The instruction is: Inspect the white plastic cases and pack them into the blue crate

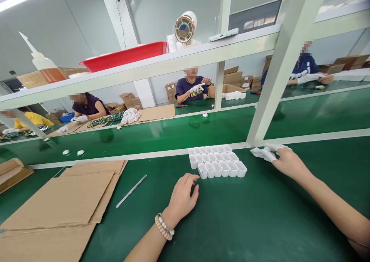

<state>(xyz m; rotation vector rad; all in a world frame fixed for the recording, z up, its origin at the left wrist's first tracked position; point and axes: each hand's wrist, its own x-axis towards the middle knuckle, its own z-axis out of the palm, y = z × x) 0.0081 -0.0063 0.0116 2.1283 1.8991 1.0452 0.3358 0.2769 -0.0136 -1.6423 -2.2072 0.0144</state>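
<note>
the right grip is out at the far side, fingers closed on a limp bit of white cloth, possibly a glove, right by the foot of the pale post; and over here the left grip is bare, fingers loosely curled and a little apart, pinching nothing! its fingertips are right at the near left corner of the white open-topped cups, lined up in rows on the green table; touching or just shy, i cannot tell. the smart play, i'd judge: lift that cloth clear of the cups, not drag it across, because light-looking cups could skid out of line. left wrist low and quiet, beaded bracelets off the rims, and mind the metal tweezers, lying between that forearm and the cardboard sheets!
</note>
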